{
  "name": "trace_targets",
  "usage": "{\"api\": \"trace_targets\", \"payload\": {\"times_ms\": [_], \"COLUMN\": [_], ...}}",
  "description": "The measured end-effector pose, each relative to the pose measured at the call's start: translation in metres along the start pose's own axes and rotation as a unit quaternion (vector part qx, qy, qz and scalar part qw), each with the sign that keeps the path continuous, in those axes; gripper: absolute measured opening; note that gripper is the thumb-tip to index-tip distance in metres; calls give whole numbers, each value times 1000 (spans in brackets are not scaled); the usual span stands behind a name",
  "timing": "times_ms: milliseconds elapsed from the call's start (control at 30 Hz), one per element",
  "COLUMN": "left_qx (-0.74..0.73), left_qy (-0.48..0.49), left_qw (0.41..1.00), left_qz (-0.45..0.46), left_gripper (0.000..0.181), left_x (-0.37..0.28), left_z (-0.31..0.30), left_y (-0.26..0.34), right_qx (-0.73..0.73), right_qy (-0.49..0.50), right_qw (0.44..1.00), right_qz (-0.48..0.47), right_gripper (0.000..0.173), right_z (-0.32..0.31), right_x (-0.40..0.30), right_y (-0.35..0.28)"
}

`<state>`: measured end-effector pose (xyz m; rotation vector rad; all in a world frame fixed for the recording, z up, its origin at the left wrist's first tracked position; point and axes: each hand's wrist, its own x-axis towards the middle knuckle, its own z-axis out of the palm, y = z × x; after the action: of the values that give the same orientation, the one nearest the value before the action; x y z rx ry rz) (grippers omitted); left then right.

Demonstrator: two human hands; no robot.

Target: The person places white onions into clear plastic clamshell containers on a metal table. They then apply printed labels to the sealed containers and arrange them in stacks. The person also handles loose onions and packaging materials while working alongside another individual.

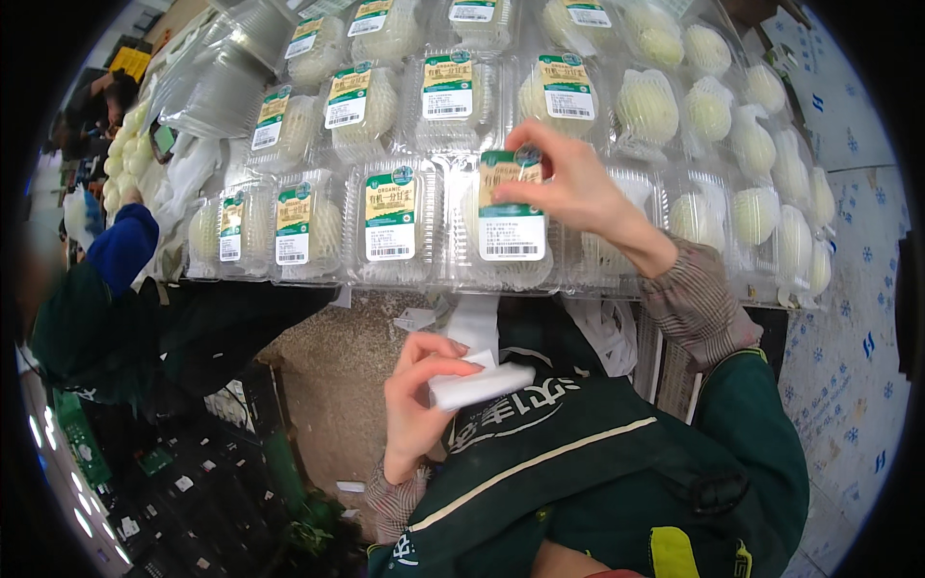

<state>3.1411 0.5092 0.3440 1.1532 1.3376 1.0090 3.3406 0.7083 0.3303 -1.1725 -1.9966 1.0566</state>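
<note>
My right hand [571, 180] pinches the upper part of a green, tan and white printed label [512, 235] over a clear plastic clamshell box in the front row. Through that box's lid shows pale produce in white foam netting. Low in front of my body, my left hand [426, 404] grips a folded strip of white label paper [477, 383]. Directly left of the right hand's box is a labelled clamshell [390, 217]. The boxes to its right, such as this netted clamshell [697, 220], bear no label on their lids.
More labelled clamshells [448, 87] stand in rows behind. Stacked empty plastic trays [217, 79] are at the back left. A co-worker's blue-sleeved arm [123, 246] reaches in at the left, near pale produce [126, 159]. Dark crates [195, 484] are at the lower left.
</note>
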Motion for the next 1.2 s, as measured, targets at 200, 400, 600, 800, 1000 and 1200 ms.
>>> {"api": "trace_targets", "payload": {"times_ms": [200, 400, 600, 800, 1000, 1200], "left_qx": [-158, -145, -159, 63, 60, -80], "left_qy": [86, 77, 90, -84, -151, -80], "left_qw": [966, 987, 983, 994, 987, 987], "left_qz": [-186, -2, 11, 36, -12, -117], "left_gripper": [13, 5, 11, 27, 20, 19], "left_x": [-7, 10, 22, 9, -11, -9], "left_z": [1, 2, 16, 20, 19, 35], "left_y": [10, -8, -1, 4, -6, 2], "right_qx": [-233, -63, 53, 168, -46, -225], "right_qy": [139, -22, 15, 201, 101, 196], "right_qw": [946, 982, 992, 965, 989, 954], "right_qz": [-176, -175, -113, 35, 102, -18], "right_gripper": [50, 36, 18, 10, 33, 44], "right_z": [23, 33, 32, -17, -75, -44], "right_x": [-19, -56, -100, -100, -90, -113], "right_y": [12, 10, -56, -50, 51, 65]}}
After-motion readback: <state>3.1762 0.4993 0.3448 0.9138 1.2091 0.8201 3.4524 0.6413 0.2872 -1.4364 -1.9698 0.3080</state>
